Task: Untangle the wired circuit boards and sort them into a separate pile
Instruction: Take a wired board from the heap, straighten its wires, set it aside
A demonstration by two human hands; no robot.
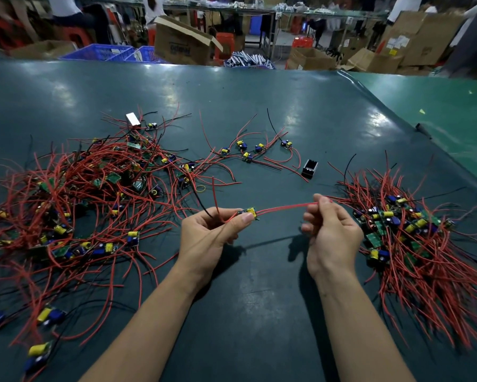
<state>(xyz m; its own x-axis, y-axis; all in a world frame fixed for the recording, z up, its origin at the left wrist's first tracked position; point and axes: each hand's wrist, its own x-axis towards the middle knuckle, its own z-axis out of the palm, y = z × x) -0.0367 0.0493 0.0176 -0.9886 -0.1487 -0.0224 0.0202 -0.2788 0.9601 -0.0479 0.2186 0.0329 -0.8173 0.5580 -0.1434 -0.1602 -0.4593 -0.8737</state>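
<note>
My left hand (212, 232) pinches a small circuit board (249, 212) with a yellow part, held above the dark green table (259, 111). Red wires (284, 207) run from the board to my right hand (331, 232), which pinches them between thumb and fingers and holds them taut. Other wires from the board, red and black, curl up over my left hand. A big tangled heap of wired boards (74, 205) lies to the left. A second pile of boards (413, 232) with wires lying more parallel sits to the right.
A few loose wired boards (248, 150) lie at the centre back, next to a small black box (309, 169). A silver block (133, 119) rests behind the left heap. Cardboard boxes (182, 42) and blue crates (105, 52) stand beyond the table's far edge.
</note>
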